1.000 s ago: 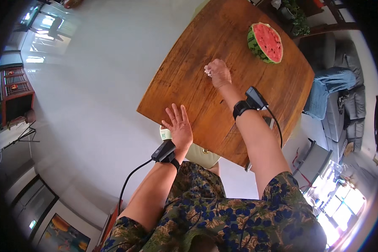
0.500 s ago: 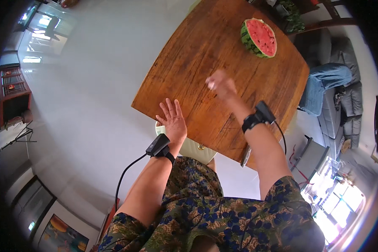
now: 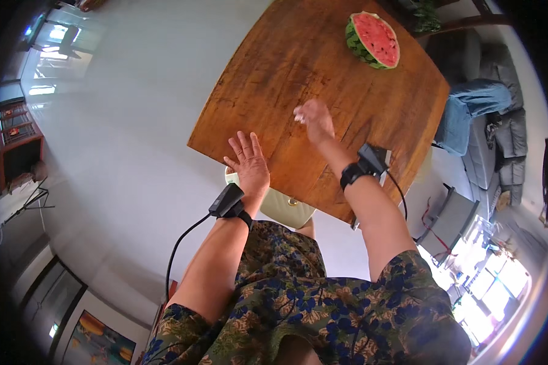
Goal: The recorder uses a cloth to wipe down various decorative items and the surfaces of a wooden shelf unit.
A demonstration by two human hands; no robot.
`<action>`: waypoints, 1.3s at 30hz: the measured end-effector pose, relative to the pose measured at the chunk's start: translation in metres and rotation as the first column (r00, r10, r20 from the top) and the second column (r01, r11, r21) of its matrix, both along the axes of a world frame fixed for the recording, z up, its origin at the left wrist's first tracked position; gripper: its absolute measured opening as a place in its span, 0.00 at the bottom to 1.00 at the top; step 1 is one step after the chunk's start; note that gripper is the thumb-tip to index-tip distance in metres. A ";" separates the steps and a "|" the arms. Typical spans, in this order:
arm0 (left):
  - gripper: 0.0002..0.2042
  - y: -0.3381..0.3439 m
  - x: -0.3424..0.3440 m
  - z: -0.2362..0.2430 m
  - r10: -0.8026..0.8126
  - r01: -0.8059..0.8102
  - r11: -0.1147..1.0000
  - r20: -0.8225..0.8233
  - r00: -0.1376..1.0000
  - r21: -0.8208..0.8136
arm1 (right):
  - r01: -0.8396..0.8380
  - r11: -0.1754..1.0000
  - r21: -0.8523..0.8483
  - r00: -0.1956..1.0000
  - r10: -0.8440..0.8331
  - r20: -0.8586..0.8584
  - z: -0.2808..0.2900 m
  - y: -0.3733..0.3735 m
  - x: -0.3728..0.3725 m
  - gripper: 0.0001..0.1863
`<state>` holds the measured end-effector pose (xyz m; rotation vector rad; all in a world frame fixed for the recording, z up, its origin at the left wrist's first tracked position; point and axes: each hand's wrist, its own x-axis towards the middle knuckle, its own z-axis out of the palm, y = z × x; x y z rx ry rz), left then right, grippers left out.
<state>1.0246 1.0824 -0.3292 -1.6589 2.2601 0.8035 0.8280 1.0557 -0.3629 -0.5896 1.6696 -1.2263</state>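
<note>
A wooden table [image 3: 274,79] spans the upper middle of the head view. My left hand [image 3: 251,164] is open at its near left edge, palm down and fingers spread. Over the middle of the table, my right hand [image 3: 316,123] is closed, with a small white wad [image 3: 299,114] showing at its fingers; what it is made of I cannot make out. Toward the far right of the tabletop sits a cut watermelon [image 3: 376,41], red flesh exposed, apart from both hands. Black devices with cables are strapped to both wrists.
A pale stool seat [image 3: 286,208] stands beneath the table's near edge. A flat metallic thing [image 3: 386,164] lies partly hidden behind my right forearm. Beyond the table's right side, a person in jeans [image 3: 469,115] sits on a grey sofa [image 3: 510,131]. A grey box-like thing [image 3: 449,222] stands nearer.
My right hand has shifted slightly left, still closed on the white wad. My left hand stays spread, a little farther up. The table and watermelon sit slightly higher in view.
</note>
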 end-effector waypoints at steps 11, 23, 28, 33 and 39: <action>0.48 -0.004 0.003 0.010 0.003 -0.005 0.999 0.040 0.999 0.053 | -0.106 0.979 0.173 0.988 0.084 0.130 0.012 0.117 0.011 0.07; 0.53 -0.001 0.003 -0.004 0.023 -0.025 0.999 0.045 0.999 0.031 | 0.056 0.984 0.167 0.958 -0.101 0.270 0.036 0.068 0.005 0.10; 0.52 -0.003 0.001 -0.006 0.026 -0.028 0.999 0.047 0.999 0.035 | 0.019 0.983 0.181 0.971 0.025 -0.237 0.000 0.086 -0.021 0.09; 0.52 -0.003 0.008 -0.013 0.024 -0.023 1.000 0.048 0.999 -0.021 | 0.152 0.934 0.323 0.972 -0.083 -0.219 0.005 0.103 -0.035 0.10; 0.52 0.000 0.008 -0.011 0.027 -0.026 1.000 0.065 0.998 -0.010 | -0.125 0.974 0.188 0.629 0.224 -0.744 0.027 0.090 -0.012 0.25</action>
